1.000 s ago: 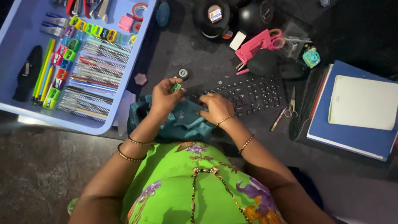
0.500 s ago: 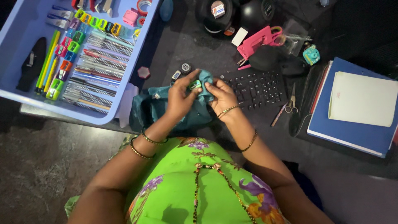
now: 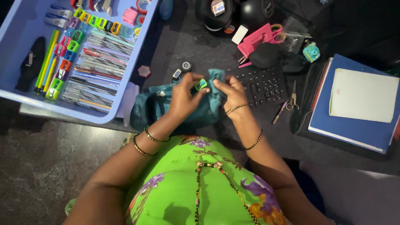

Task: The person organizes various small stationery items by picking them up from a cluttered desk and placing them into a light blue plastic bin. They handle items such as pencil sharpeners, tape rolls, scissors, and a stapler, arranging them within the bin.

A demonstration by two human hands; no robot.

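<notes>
Two hands meet over the middle of the table, and between them sits a small green sharpener point(image 3: 201, 84). The left hand point(image 3: 184, 98) has its grip narrow and closed on the sharpener, thumb and fingertips pinching it from its left side so that the little block pokes out toward the right hand. The right hand point(image 3: 230, 92) has its grip closed on a fold of teal cloth point(image 3: 210, 109), bunched up just beside the sharpener and touching or nearly touching it; whether cloth and sharpener actually meet cannot be told. So the sharpener lies at the very tip of the left grip, to the right of that hand and to the left of the other, with the left hand plainly the nearer one. Its long side looks to run roughly left to right, slightly tilted, though it is small and hard to read.

The rest of the teal cloth spreads under both hands and trails off to the left toward the table edge. Just above the left hand lie a small round black wheel-like piece point(image 3: 186, 66) and a small dark oblong piece point(image 3: 176, 74), apart from the grip. A black keyboard point(image 3: 263, 84) lies directly right of the right hand, with small scissors point(image 3: 293, 99) and a pen point(image 3: 279, 112) beyond it. Far left, well apart, a blue tray point(image 3: 129, 62) holds rows of pens, pencils and more coloured sharpeners. Far right lies a blue folder point(image 3: 352, 129) with a cream notebook point(image 3: 363, 95) on it.
</notes>
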